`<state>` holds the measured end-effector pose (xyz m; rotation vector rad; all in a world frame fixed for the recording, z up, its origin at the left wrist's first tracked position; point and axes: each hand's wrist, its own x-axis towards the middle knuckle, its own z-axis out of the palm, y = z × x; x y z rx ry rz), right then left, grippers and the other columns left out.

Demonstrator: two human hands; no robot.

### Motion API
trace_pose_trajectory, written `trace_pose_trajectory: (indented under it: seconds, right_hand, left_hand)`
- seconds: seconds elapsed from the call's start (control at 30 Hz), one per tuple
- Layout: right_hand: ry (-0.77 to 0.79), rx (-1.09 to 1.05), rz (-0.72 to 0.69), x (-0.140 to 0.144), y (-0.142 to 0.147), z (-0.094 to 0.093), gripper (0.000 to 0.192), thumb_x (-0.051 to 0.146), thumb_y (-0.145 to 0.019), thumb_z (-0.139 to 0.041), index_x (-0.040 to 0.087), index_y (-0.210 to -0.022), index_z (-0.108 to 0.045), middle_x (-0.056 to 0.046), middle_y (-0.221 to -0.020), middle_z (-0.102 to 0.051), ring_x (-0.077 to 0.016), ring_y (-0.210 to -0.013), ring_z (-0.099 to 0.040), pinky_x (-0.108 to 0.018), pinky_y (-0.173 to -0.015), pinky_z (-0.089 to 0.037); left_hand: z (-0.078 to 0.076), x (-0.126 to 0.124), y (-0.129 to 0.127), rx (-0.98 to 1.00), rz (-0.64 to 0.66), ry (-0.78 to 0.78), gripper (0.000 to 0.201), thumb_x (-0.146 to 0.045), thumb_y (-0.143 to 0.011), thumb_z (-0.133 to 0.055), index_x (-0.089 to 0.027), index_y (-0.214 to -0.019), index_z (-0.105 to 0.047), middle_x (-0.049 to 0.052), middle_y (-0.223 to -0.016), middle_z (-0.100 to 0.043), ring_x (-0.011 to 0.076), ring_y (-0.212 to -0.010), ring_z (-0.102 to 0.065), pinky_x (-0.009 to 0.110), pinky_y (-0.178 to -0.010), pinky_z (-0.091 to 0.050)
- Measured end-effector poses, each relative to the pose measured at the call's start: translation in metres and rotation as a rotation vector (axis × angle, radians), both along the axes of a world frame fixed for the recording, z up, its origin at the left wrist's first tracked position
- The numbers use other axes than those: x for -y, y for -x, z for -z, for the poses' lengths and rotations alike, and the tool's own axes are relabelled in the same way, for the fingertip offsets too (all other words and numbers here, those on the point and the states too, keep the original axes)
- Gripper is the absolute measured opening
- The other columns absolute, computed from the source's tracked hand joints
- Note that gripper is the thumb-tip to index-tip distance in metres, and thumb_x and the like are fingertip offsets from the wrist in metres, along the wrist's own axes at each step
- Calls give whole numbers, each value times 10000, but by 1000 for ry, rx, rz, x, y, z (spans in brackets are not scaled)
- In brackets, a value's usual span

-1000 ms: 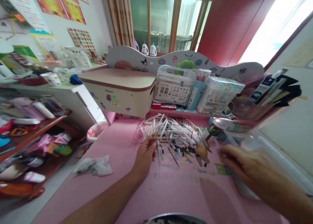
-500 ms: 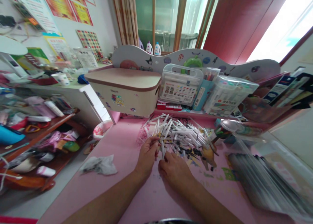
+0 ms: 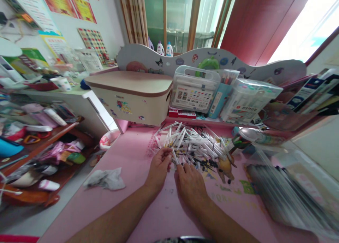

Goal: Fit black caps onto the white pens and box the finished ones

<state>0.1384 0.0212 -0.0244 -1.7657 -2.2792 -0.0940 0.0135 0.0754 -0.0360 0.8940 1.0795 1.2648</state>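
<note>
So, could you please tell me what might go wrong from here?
The white tubes lie crisscrossed in a loose pile just beyond the left hand and right hand, so a nudge might scatter some. The small black caps lie loose on the pink desk and could roll off if knocked.

Both my forearms are bare and come up from the lower edge, the left forearm (image 3: 116, 209) from the left side, the right forearm (image 3: 225, 221) from the right side, and they lean toward each other. My left hand (image 3: 158, 165) is slightly farther forward, its fingers (image 3: 164, 152) bent inward toward the thumb. My right hand (image 3: 192, 183) shows its back, with the fingers curled and pointing forward. The two hands are near each other but apart, and both wrists look almost straight.
</note>
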Motion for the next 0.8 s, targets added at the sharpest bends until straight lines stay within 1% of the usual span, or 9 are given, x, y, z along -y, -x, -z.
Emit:
trace_pose_trajectory:
  seconds: [0.13, 0.3, 0.4, 0.5, 0.57, 0.63, 0.7, 0.77, 0.8]
  right_hand:
    - [13, -108, 37, -2, -7, -6, 136, 107, -843, -571, 198, -933, -619, -68, -884, -639, -233, -822, -596, -318, -690, -415]
    - [-111, -252, 33, -5, -16, -5, 159, 123, -866, -500, 190, -964, -607, -72, -895, -631, -226, -835, -582, -320, -734, -424]
    - [-195, -342, -31, -7, -17, -3, 197, 115, -855, -483, 177, -1000, -601, -69, -880, -619, -219, -829, -569, -314, -736, -428]
    - [-234, -401, -142, -7, -16, -3, 191, 89, -833, -468, 180, -942, -596, -58, -839, -599, -207, -794, -554, -303, -709, -429]
    - [-233, -436, -211, -7, -15, -5, 186, 84, -836, -460, 181, -918, -595, -58, -831, -595, -205, -792, -549, -302, -708, -437]
    - [-224, -473, -264, -8, -15, -7, 177, 101, -868, -458, 172, -936, -605, -70, -850, -606, -209, -817, -549, -311, -731, -450]
    - [-210, -502, -295, -8, -15, -9, 181, 122, -905, -454, 157, -967, -620, -86, -895, -627, -216, -860, -544, -327, -773, -457]
    - [-174, -491, -319, -9, -15, -11, 196, 132, -928, -456, 153, -990, -641, -92, -953, -649, -221, -907, -532, -348, -828, -451]
    - [-145, -468, -330, -9, -14, -12, 199, 138, -935, -463, 158, -996, -652, -89, -980, -658, -221, -929, -525, -360, -857, -444]
  left_hand:
    - [-2, -1, 0, 24, -33, 7, 229, -277, -729, -669, -179, -930, -621, -41, -719, -590, 66, -514, -470, 195, -483, -362]
    - [-5, -2, -1, 13, -89, 39, 204, -240, -693, -693, -172, -873, -627, -21, -733, -619, 89, -604, -551, 215, -602, -453]
    - [-7, -1, 0, 37, -53, 42, 252, -330, -733, -711, -172, -907, -622, -27, -694, -610, 84, -551, -532, 204, -548, -426]
    - [-9, 2, 1, 86, 39, 26, 370, -460, -775, -695, -170, -995, -625, -28, -685, -610, 79, -497, -498, 197, -476, -380]
    - [-12, 4, 1, 90, 65, 9, 373, -482, -777, -702, -163, -958, -631, -16, -716, -631, 73, -502, -496, 195, -478, -383]
    - [-16, 4, 1, 78, 29, -10, 350, -491, -780, -709, -161, -848, -616, -15, -704, -630, 69, -516, -497, 191, -500, -399]
    - [-22, 3, 3, 99, -62, -29, 360, -514, -789, -698, -174, -785, -579, -37, -634, -585, 70, -500, -474, 188, -490, -391]
    - [-28, -1, 7, 163, -169, -44, 358, -531, -806, -674, -192, -801, -557, -64, -565, -520, 70, -458, -428, 182, -449, -356]
    - [-31, -3, 9, 188, -194, -47, 346, -529, -818, -659, -200, -813, -552, -80, -522, -470, 65, -419, -377, 179, -415, -312]
